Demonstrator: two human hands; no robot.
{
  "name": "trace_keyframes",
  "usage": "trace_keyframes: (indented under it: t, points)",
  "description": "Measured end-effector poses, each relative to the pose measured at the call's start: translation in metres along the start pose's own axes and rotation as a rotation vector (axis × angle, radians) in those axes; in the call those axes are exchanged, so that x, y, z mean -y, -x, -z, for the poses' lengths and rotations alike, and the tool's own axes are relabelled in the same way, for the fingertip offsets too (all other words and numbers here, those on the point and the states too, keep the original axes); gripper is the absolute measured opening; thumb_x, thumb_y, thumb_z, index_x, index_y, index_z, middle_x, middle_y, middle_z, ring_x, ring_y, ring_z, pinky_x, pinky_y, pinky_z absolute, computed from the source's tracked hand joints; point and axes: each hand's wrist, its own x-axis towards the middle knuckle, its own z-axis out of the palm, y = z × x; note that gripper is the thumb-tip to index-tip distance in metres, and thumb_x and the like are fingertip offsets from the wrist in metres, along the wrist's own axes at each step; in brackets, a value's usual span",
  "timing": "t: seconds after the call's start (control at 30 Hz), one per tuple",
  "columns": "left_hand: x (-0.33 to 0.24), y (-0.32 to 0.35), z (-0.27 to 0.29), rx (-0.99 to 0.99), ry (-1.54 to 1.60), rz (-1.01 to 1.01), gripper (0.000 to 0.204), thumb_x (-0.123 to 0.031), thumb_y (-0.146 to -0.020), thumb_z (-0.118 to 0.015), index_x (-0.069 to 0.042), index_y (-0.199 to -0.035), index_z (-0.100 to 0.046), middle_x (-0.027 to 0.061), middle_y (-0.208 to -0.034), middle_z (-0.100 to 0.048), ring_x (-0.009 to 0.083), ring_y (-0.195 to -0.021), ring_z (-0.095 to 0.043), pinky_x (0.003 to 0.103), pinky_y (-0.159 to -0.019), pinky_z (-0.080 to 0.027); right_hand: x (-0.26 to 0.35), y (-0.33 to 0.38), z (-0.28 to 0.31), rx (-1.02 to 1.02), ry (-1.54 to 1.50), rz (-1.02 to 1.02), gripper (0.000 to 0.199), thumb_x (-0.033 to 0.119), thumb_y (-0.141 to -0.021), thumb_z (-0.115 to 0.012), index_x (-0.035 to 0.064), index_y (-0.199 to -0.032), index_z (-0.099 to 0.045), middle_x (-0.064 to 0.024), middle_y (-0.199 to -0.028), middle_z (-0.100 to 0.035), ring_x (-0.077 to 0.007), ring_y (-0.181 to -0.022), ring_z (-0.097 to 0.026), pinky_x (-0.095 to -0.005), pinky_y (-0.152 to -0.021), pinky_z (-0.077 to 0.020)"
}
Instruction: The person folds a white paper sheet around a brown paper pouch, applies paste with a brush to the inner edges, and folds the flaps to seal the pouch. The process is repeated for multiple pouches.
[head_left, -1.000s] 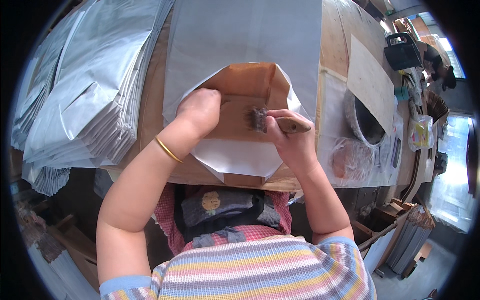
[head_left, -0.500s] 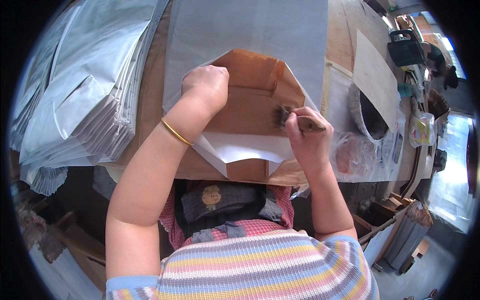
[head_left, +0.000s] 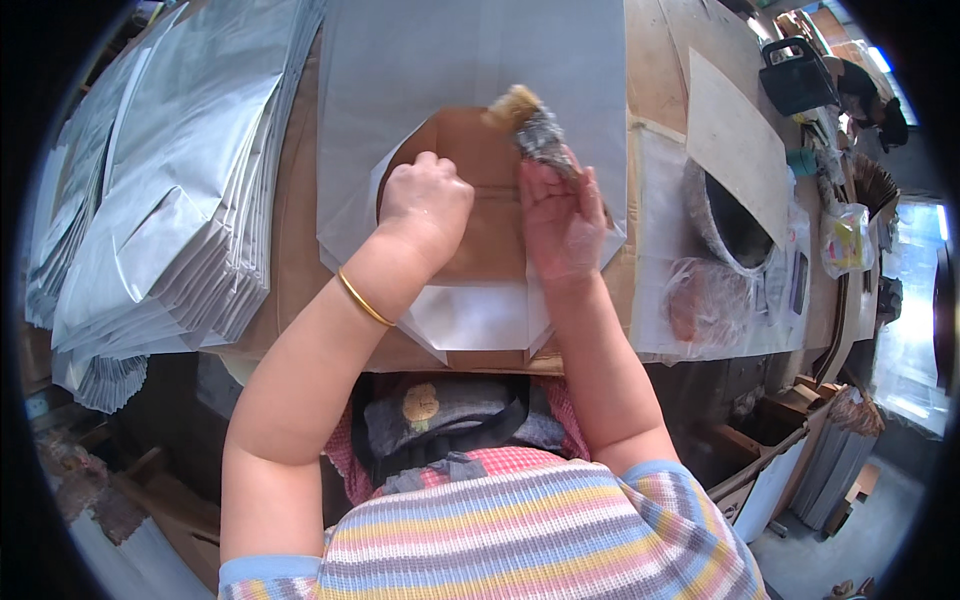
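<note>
A white paper bag lies flat on the wooden table, its bottom folded open to show the brown inner side. My left hand, with a gold bangle on the wrist, is closed and presses down on the brown flap. My right hand holds a worn paint brush upright, bristles pointing away over the top of the brown fold.
A thick stack of folded white bags fills the table's left side. On the right are a round bowl under a board, a plastic-wrapped lump, a black bag and clutter.
My right hand has lifted the brush from the right side of the brown fold up to its top edge. My left hand shifted toward the flap's middle.
</note>
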Motion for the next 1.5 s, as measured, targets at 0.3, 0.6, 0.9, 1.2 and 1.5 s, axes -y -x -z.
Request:
trace_keyframes:
  t: [0.3,0.6,0.9,1.2,1.5]
  points:
    - [0.045,0.072,-0.087,-0.302,0.244,0.184,0.059,-0.029,-0.097,-0.046,-0.007,-0.15,-0.032,0.0118,-0.156,-0.031,0.0277,-0.144,-0.027,0.044,-0.119,-0.015,0.013,0.0,-0.005,0.072,-0.013,-0.19,0.038,0.031,-0.103,-0.043,0.0041,-0.127,-0.055,-0.0139,-0.108,-0.069,-0.028,-0.108,-0.063,-0.0468,-0.108,-0.0408]
    - [0.011,0.081,-0.085,-0.303,0.339,0.1,0.062,-0.035,-0.097,-0.045,-0.004,-0.149,-0.031,0.0134,-0.156,-0.029,0.0316,-0.144,-0.025,0.047,-0.118,-0.019,0.018,-0.005,0.009,0.204,0.087,-0.288,0.036,0.026,-0.104,-0.044,0.0004,-0.126,-0.054,-0.0104,-0.118,-0.063,-0.0225,-0.102,-0.064,-0.0398,-0.099,-0.0481]
    - [0.039,0.059,-0.081,-0.313,0.331,-0.114,0.065,-0.029,-0.092,-0.053,0.003,-0.145,-0.034,0.0213,-0.153,-0.031,0.0351,-0.143,-0.027,0.044,-0.119,-0.019,0.077,0.112,-0.038,0.151,1.118,-0.418,0.018,0.011,-0.089,-0.067,-0.0001,-0.104,-0.07,-0.0063,-0.087,-0.068,-0.0132,-0.077,-0.064,-0.0298,-0.068,-0.0533]
    - [0.039,0.056,-0.084,-0.338,0.262,-0.14,0.065,-0.031,-0.092,-0.051,0.004,-0.144,-0.034,0.0229,-0.152,-0.031,0.0367,-0.141,-0.029,0.045,-0.118,-0.02,0.085,0.124,-0.076,1.109,2.063,0.019,0.026,0.01,-0.078,-0.069,0.003,-0.102,-0.066,-0.0079,-0.096,-0.065,-0.0262,-0.088,-0.064,-0.0358,-0.073,-0.0549]
    - [0.06,0.048,-0.081,-0.43,0.613,-0.195,0.042,-0.017,-0.09,-0.058,0.003,-0.127,-0.056,0.0198,-0.138,-0.051,0.0337,-0.132,-0.044,0.042,-0.112,-0.034,0.037,0.1,-0.09,1.011,1.524,0.046,0.032,0.002,-0.072,-0.077,0.0023,-0.104,-0.07,-0.012,-0.095,-0.069,-0.0262,-0.074,-0.066,-0.0337,-0.064,-0.0532]
